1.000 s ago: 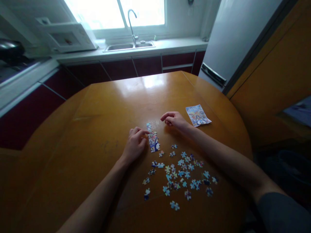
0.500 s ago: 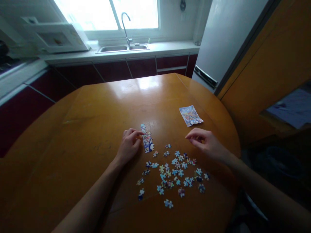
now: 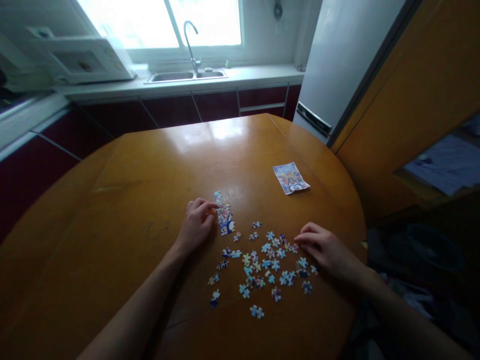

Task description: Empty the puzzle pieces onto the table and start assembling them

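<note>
A joined strip of jigsaw puzzle (image 3: 225, 217) lies on the wooden table, narrow and colourful, with blue at its near end. My left hand (image 3: 197, 220) rests beside it, fingers loosely bent and thumb apart, the index fingertip touching the strip's left edge. Loose puzzle pieces (image 3: 275, 265) are scattered nearer to me, some overlapping or linked. At their right edge my right hand (image 3: 324, 247) is low over the table, thumb and forefinger pinched at a reddish puzzle piece (image 3: 291, 247). Its other fingers curl under, and the fingertips partly cover the contact.
A printed picture sheet (image 3: 291, 178) lies on the right side of the round-ended table (image 3: 157, 165). Beyond the table are a counter with a sink (image 3: 172, 76), a white microwave (image 3: 88, 60) and a fridge (image 3: 337, 65).
My right hand has come down and toward me, from above the loose pieces to their right edge. My left hand stays at the strip. The view has shifted slightly.
</note>
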`<state>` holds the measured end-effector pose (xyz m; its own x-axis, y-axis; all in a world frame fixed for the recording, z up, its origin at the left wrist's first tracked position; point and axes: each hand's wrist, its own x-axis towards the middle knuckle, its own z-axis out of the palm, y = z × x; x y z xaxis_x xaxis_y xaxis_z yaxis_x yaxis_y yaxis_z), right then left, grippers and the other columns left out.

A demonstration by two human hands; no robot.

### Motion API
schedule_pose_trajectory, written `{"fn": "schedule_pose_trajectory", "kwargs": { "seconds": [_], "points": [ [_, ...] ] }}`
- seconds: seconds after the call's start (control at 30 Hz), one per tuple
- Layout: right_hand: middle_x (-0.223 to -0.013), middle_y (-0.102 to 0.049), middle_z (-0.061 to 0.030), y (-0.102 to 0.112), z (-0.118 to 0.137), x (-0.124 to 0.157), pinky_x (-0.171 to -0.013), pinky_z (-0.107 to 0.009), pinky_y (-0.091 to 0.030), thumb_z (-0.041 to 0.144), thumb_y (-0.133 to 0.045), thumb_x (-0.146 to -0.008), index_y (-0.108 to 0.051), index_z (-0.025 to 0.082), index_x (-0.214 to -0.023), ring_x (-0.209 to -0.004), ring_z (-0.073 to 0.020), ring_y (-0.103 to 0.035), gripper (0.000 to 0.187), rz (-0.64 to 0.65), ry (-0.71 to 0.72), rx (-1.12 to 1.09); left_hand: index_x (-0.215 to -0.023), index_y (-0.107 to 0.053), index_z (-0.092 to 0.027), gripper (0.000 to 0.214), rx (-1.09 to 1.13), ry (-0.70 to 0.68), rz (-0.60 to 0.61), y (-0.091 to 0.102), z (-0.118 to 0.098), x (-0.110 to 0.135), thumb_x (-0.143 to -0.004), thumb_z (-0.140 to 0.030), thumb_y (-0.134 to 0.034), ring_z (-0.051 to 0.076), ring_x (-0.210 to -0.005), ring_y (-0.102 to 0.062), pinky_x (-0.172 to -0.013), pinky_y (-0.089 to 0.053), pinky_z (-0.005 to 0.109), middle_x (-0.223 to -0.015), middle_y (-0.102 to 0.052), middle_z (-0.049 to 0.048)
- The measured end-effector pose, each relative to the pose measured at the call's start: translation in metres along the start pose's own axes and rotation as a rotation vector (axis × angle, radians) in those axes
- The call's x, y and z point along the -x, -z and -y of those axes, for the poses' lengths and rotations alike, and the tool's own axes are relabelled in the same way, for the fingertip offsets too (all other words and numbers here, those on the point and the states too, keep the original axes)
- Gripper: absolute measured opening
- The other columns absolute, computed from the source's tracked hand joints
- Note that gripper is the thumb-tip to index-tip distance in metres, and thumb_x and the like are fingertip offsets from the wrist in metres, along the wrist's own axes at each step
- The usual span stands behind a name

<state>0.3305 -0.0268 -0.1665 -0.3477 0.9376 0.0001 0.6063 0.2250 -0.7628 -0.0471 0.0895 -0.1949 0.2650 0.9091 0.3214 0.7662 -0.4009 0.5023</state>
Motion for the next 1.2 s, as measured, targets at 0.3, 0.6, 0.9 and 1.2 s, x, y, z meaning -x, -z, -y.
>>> {"fn": "schedule_pose_trajectory", "kwargs": {
  "seconds": [0.3,0.6,0.9,1.2],
  "points": [
    [-0.1,-0.063,-0.0071,-0.0041,0.0014,0.0016,-0.079,-0.032,-0.049,0.025,-0.057,-0.096,-0.073,0.024,-0.1,-0.089,-0.0192,-0.061,0.016,0.008,0.007,0.053,-0.094,-0.068,-0.021,0.024,0.008,0.023,-0.002,0.0014,-0.0042,-0.0006,-0.082,-0.015,-0.049,0.025,-0.097,-0.051,-0.09,-0.044,0.042,-0.094,-0.058,0.0059],
    [-0.098,-0.063,-0.0072,-0.0039,0.002,0.003,-0.079,-0.033,-0.049,0.026,-0.057,-0.095,-0.071,0.023,-0.092,-0.088,-0.0196,-0.061,0.014,-0.005,-0.009,0.059,-0.094,-0.068,-0.021,0.023,0.005,0.011,-0.005,0.0006,-0.0027,0.0001,-0.083,-0.016,-0.049,0.025,-0.096,-0.05,-0.088,-0.044,0.042,-0.094,-0.058,0.0061],
    [-0.097,-0.063,-0.0068,-0.0051,-0.0013,0.0051,-0.079,-0.035,-0.05,0.026,-0.058,-0.094,-0.069,0.024,-0.091,-0.087,-0.0204,-0.061,0.012,-0.013,-0.012,0.019,-0.093,-0.068,-0.021,0.023,0.006,0.019,-0.008,0.0001,-0.0025,-0.0001,-0.082,-0.015,-0.049,0.025,-0.098,-0.051,-0.09,-0.044,0.041,-0.095,-0.058,0.0058],
    [-0.095,-0.062,-0.0052,-0.0032,-0.001,0.007,-0.077,-0.033,-0.049,0.022,-0.058,-0.092,-0.062,0.023,-0.084,-0.087,-0.0194,-0.061,0.01,0.018,-0.028,-0.039,-0.093,-0.068,-0.021,0.023,0.013,0.01,-0.011,-0.0005,-0.0007,0.0007,-0.082,-0.014,-0.049,0.024,-0.096,-0.051,-0.089,-0.044,0.041,-0.094,-0.057,0.0052]
  ]
}}
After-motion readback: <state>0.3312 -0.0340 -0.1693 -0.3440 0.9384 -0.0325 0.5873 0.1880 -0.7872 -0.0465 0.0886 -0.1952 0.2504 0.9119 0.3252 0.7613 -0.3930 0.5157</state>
